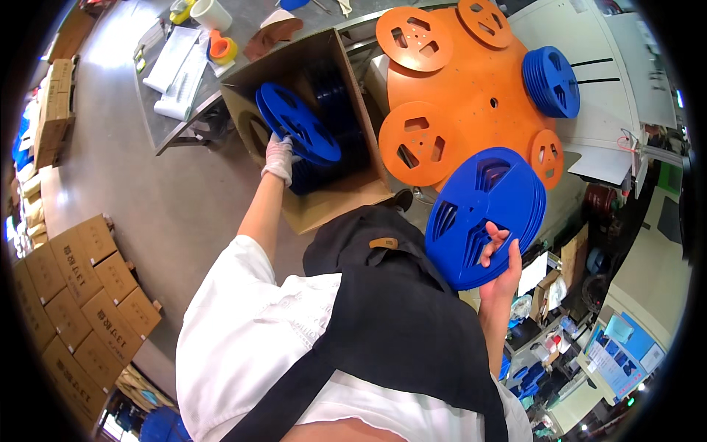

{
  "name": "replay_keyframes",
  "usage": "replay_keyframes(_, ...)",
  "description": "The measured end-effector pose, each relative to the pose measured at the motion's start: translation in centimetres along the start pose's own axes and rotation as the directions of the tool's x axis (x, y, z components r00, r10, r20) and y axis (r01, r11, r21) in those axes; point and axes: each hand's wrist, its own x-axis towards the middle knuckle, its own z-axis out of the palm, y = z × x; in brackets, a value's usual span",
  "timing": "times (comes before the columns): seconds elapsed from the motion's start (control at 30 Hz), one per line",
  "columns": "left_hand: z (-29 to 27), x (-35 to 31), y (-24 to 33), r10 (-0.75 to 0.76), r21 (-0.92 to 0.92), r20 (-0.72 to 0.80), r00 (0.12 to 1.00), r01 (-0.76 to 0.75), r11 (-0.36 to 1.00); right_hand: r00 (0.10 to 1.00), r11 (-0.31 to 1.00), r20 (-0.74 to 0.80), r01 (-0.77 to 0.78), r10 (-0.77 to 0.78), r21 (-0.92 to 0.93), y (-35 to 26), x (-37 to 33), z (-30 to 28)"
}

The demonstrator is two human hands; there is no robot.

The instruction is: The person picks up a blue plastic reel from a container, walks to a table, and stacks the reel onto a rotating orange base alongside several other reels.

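My left hand (279,159), in a pale glove, is closed on the near edge of a blue plastic reel (298,121) at the mouth of an open cardboard box (362,132). Deeper in the box, more dark blue reels (335,96) stand packed together. On the right, a thick stack of blue reels (460,195) is tilted against my front. My right hand (501,261) holds that stack, its fingers hooked through a window in the discs and the thumb outside.
Ahead stands a large orange turntable (471,96) with round orange plates; one carries a blue reel stack (551,81). Left of the box is a grey table (166,129) with papers and tape rolls. Stacked cartons (85,309) fill the lower left. A cluttered bench (552,331) lies right.
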Motion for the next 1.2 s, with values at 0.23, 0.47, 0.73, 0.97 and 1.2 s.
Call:
replay_keyframes(0.23, 4.0, 6.3, -1.7, 0.068, 0.175, 0.003, 0.998, -0.067, 0.982, 0.998, 0.99, -0.059, 0.006, -0.014, -0.141, -0.2, -0.6, 1.3)
replay_keyframes(0.47, 4.9, 8.9, -6.0, -0.155, -0.045, 0.029, 0.987, 0.156, 0.987, 1.0, 0.988, 0.007, 0.03, -0.03, -0.154, -0.2, -0.6, 0.7)
replay_keyframes(0.73, 2.1, 1.7, -10.9, -0.34, 0.045, 0.136, 0.93, 0.337, 0.94, 0.975, 0.974, 0.163, 0.121, -0.153, 0.193, -3.0, 0.2, 0.9)
replay_keyframes(0.97, 1.4, -3.0, -12.5, -0.142, 0.078, 0.197, 0.97, 0.129, 0.989, 0.928, 0.837, 0.326, -0.028, -0.182, 0.546, -4.5, 1.1, 0.4)
replay_keyframes(1.2, 3.2, -5.1, -7.2, 0.097, -0.083, 0.226, 0.969, -0.08, 0.993, 0.875, 0.78, 0.46, -0.178, -0.154, 0.6, -3.2, 1.0, 1.6)
